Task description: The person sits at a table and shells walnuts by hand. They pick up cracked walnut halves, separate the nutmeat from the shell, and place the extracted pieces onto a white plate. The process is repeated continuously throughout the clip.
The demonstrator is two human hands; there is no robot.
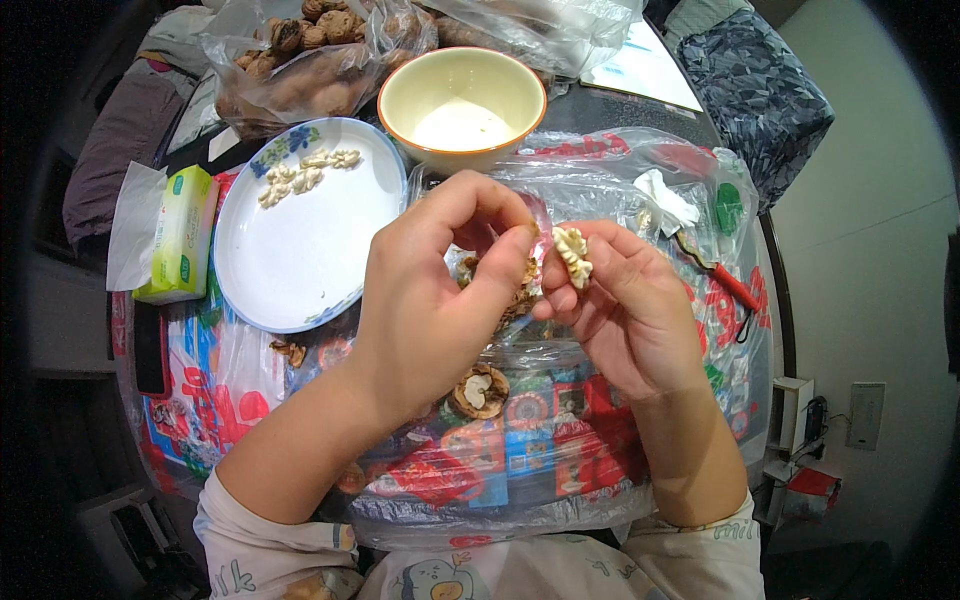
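Between the thumb and fingers of my right hand [626,300] is a pale peeled walnut kernel [572,256]. My left hand [450,277] is just left of it, thumb and index fingertips pinched together; whether a small bit lies between them cannot be told. Brown walnut skin and shell fragments [517,304] lie beneath the hands, partly hidden. A half walnut shell with kernel in it [481,392] rests on the plastic nearer to me. Several pale kernels [292,180] sit on the upper left of a white plate with a blue rim [300,255].
Beyond my hands stands a cream bowl with an orange rim [461,56]. Behind it lies a clear bag of whole walnuts [322,82]. A tissue pack [180,232] and phone [152,352] are at left. A red-handled tool [731,286] and crumpled tissue [666,201] lie right, on printed plastic bags.
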